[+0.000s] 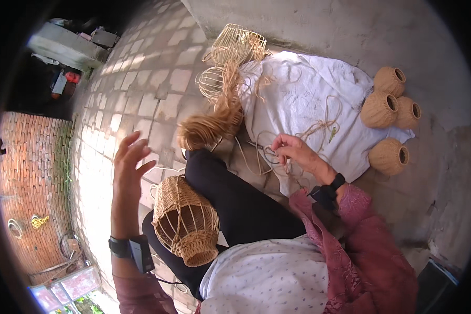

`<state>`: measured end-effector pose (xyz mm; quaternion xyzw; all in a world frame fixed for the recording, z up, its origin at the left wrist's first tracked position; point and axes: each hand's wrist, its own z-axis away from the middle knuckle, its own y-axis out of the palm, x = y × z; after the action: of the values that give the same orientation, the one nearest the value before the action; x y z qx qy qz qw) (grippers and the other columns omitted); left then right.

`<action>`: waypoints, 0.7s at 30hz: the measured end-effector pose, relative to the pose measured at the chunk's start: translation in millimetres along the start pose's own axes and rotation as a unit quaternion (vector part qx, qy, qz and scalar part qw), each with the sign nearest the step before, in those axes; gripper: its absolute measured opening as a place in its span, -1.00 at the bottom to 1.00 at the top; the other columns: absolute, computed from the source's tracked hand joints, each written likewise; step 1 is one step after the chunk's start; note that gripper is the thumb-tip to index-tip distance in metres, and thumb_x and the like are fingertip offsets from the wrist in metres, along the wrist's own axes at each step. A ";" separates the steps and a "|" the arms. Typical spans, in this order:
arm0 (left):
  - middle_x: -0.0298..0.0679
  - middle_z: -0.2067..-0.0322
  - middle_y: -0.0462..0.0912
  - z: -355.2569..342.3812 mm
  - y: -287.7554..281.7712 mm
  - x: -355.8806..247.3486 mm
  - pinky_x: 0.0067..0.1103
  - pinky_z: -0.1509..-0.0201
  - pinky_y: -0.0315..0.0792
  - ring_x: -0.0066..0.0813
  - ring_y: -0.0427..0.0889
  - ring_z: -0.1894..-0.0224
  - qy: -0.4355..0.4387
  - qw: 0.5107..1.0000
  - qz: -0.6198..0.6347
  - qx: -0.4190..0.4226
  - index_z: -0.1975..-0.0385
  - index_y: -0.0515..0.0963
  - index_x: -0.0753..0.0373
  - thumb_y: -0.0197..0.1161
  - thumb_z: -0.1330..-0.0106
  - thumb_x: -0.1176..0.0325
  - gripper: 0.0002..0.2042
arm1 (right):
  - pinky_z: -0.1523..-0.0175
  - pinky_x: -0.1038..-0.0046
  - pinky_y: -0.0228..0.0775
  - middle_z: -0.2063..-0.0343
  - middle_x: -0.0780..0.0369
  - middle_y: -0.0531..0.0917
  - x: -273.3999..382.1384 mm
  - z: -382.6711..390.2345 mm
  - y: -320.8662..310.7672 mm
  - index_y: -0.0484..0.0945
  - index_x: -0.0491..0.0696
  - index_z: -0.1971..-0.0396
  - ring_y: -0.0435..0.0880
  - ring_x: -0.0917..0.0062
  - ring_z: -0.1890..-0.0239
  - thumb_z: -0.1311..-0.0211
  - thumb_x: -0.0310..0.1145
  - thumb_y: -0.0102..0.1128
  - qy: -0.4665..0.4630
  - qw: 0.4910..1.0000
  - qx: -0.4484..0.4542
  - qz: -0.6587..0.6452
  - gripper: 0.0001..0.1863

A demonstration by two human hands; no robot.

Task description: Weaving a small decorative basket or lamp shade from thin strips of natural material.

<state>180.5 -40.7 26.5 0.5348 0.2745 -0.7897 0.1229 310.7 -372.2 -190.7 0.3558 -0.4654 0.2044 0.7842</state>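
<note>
A half-woven basket (187, 220) lies tilted across my lap, its narrow neck toward me. Its body is solid weave at the far end, with bare upright ribs near the neck. My left hand (131, 159) is raised to the left of the basket, fingers apart and nothing in them. Beyond my knee, my right hand (298, 153) has its fingers curled at the handles of a pair of scissors (267, 152). The scissors' blades point away to the left. A pale strand (167, 168) sticks out past the basket's far end.
A white cloth (303, 78) covers the paving ahead, with loose cords (322, 125) on it. Several round finished baskets (379, 110) stand at its right. A bundle of tan fibre (209, 128) and open basket frames (230, 47) lie at its left. A wall (319, 26) rises behind.
</note>
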 end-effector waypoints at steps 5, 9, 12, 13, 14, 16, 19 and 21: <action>-0.19 0.00 0.51 35.8 70.0 -19.1 -0.47 -0.10 0.38 -0.43 0.47 -0.04 0.149 0.969 -0.052 0.189 -0.19 0.31 0.26 0.19 -0.27 0.31 -0.51 | 0.36 0.71 0.35 0.48 0.39 0.51 119.3 17.3 76.7 0.45 -0.10 0.31 0.50 0.77 0.51 -0.22 -0.50 0.06 -0.102 0.983 0.139 0.066 -0.94; -0.20 0.01 0.53 75.5 77.8 -23.0 -0.52 -0.05 0.39 -0.49 0.52 0.06 0.099 0.960 0.042 0.259 -0.09 0.42 0.27 0.16 -0.33 0.27 -0.63 | 0.35 0.72 0.34 0.44 0.38 0.54 154.0 26.2 116.8 0.46 -0.11 0.26 0.50 0.80 0.45 -0.22 -0.49 0.09 -0.151 0.966 0.209 0.027 -0.89; -0.39 0.52 0.55 81.2 46.7 -13.2 -0.74 0.37 0.33 -0.71 0.45 0.50 0.032 0.968 0.026 0.248 0.28 0.58 0.25 0.15 -0.35 0.18 -0.75 | 0.20 0.69 0.36 0.33 0.36 0.62 167.0 28.6 104.7 0.56 -0.15 0.19 0.52 0.77 0.32 -0.20 -0.47 0.13 -0.194 0.944 0.205 0.168 -0.81; -0.39 0.52 0.55 82.0 28.1 -10.6 -0.74 0.37 0.33 -0.71 0.45 0.50 0.038 0.969 0.029 0.241 0.28 0.58 0.25 0.15 -0.35 0.18 -0.75 | 0.16 0.66 0.35 0.37 0.36 0.63 168.5 27.9 97.8 0.61 -0.15 0.27 0.52 0.74 0.32 -0.19 -0.45 0.16 -0.190 0.943 0.179 0.208 -0.86; -0.43 0.60 0.49 84.7 6.9 -11.6 -0.74 0.42 0.30 -0.72 0.40 0.56 0.046 0.975 0.021 0.218 0.32 0.58 0.26 0.15 -0.35 0.18 -0.75 | 0.19 0.66 0.34 0.42 0.38 0.61 168.9 26.3 86.1 0.61 -0.16 0.31 0.50 0.76 0.33 -0.19 -0.43 0.17 -0.189 0.939 0.148 0.244 -0.87; -0.52 0.73 0.34 90.7 -32.2 -7.1 -0.75 0.53 0.20 -0.77 0.26 0.67 0.076 0.980 0.040 0.178 0.39 0.55 0.27 0.15 -0.35 0.19 -0.75 | 0.25 0.66 0.30 0.49 0.40 0.57 165.7 22.5 59.8 0.61 -0.16 0.37 0.46 0.78 0.37 -0.17 -0.40 0.19 -0.192 0.930 0.085 0.302 -0.86; -0.62 0.78 0.14 97.7 -79.0 2.2 -0.78 0.65 -0.01 -0.84 0.03 0.76 0.066 0.977 0.124 0.163 0.41 0.52 0.28 0.12 -0.39 0.20 -0.74 | 0.28 0.65 0.27 0.54 0.41 0.53 165.7 28.1 15.3 0.61 -0.15 0.42 0.43 0.77 0.42 -0.13 -0.35 0.22 -0.219 0.906 -0.002 0.361 -0.84; -0.64 0.77 0.08 111.0 -98.7 3.2 -0.76 0.68 -0.12 -0.86 -0.03 0.75 0.062 0.980 0.124 0.142 0.40 0.51 0.28 0.10 -0.40 0.20 -0.74 | 0.30 0.64 0.24 0.56 0.42 0.50 170.4 32.0 -3.4 0.61 -0.14 0.45 0.40 0.76 0.45 -0.12 -0.32 0.23 -0.202 0.895 -0.051 0.393 -0.82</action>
<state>44.8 -22.2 84.1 0.6246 0.0983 -0.7645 0.1255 376.6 -400.2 -32.7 0.1373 -0.7256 0.3960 0.5458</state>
